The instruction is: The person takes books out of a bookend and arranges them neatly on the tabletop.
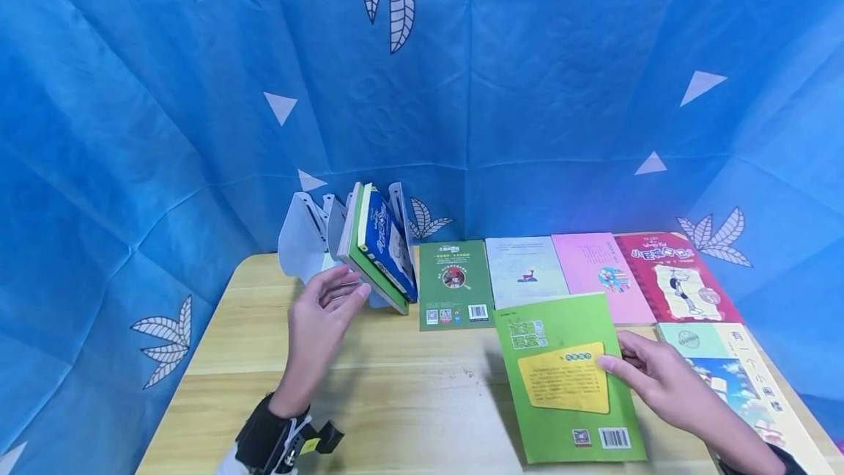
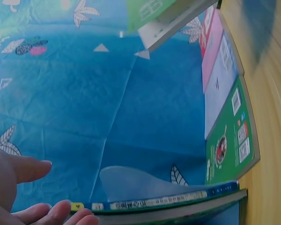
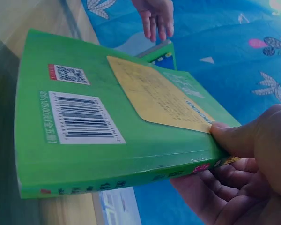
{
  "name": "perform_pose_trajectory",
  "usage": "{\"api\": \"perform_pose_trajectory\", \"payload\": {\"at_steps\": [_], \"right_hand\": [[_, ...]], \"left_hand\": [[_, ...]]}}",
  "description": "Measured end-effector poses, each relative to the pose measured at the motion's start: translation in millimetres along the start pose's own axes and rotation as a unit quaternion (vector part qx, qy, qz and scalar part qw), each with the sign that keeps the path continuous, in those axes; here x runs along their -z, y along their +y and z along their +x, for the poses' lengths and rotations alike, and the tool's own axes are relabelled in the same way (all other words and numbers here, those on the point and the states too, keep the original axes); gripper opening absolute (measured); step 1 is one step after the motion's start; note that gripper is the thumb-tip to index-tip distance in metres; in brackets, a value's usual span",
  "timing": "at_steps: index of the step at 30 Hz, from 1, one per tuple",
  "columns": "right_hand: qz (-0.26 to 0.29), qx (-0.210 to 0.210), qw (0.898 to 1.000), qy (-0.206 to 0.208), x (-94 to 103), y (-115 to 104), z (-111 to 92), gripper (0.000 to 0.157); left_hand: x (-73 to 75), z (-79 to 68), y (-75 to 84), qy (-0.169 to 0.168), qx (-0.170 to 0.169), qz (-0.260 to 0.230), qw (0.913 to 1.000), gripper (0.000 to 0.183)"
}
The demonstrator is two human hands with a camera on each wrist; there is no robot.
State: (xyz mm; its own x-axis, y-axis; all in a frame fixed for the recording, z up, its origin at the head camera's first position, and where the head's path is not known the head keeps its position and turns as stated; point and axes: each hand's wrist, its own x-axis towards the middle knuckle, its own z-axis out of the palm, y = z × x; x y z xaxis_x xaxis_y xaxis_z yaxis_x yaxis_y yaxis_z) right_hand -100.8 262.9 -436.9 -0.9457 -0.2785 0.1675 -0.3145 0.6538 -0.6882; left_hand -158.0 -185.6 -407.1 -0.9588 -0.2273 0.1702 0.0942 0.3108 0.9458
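Note:
My right hand (image 1: 666, 380) grips a bright green book (image 1: 560, 380) by its spine edge, thumb on the cover with the yellow text panel. The book is lifted and tilted, its barcode (image 3: 86, 117) toward the lower part. At the left, a pale bookend rack (image 1: 300, 240) holds a blue book (image 1: 389, 240) and a green-edged book (image 1: 376, 281), both leaning. Just in front of them is my left hand (image 1: 326, 314), thumb apart from the loosely bent fingers, holding nothing. Whether its fingertips touch the books cannot be told.
Along the table's back edge lie a dark green book (image 1: 455, 284), a pale book (image 1: 526, 270), a pink book (image 1: 596, 266) and a red book (image 1: 682, 277). A picture-covered book (image 1: 732, 372) lies at the right. Blue cloth (image 1: 527, 94) hangs behind the wooden table (image 1: 422, 387).

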Motion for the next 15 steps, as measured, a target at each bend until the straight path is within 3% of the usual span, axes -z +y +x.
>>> {"api": "perform_pose_trajectory", "payload": {"at_steps": [7,15], "right_hand": [[-0.012,-0.028,0.999,-0.013,3.2,13,-5,0.010],[-0.029,-0.077,0.996,-0.039,8.2,24,-11,0.010]], "left_hand": [[5.2,6.1,-6.9,0.044,0.015,0.025,0.9986,0.052],[4.3,16.4,-15.2,0.030,0.027,0.010,0.9992,0.056]]}}
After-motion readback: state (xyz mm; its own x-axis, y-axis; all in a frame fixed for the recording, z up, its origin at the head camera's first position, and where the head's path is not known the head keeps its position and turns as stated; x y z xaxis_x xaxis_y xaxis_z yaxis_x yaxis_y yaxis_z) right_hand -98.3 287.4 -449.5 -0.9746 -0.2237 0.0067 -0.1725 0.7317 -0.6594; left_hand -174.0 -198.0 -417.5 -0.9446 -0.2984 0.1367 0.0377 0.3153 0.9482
